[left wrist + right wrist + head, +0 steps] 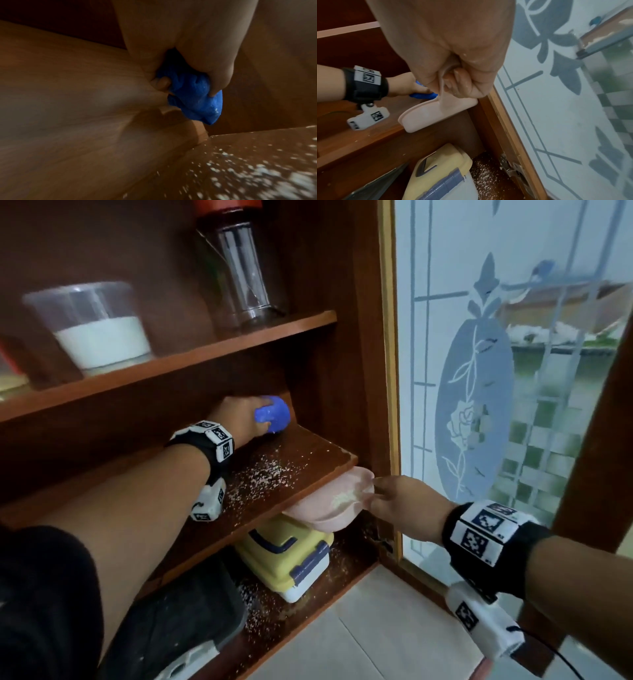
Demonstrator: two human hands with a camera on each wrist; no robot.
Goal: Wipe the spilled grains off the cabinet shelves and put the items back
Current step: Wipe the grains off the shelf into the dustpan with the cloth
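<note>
My left hand (pixel 253 419) reaches deep onto the middle shelf (pixel 308 470) and grips a bunched blue cloth (pixel 273 414) (pixel 193 97) near the back right corner. White grains (pixel 267 474) (pixel 274 175) lie scattered over the shelf in front of it. My right hand (pixel 394 498) (pixel 462 83) pinches the rim of a pale pink bowl (pixel 335 501) (pixel 435 115), held just under the shelf's front edge; some grains lie inside it.
A yellow and white lidded box (pixel 287 556) (pixel 443 175) and a black item (pixel 178 621) sit on the bottom shelf among more grains. The upper shelf holds a clear tub of white powder (pixel 96 330) and a glass jar (pixel 246 278). The frosted glass door (pixel 479 371) stands open at the right.
</note>
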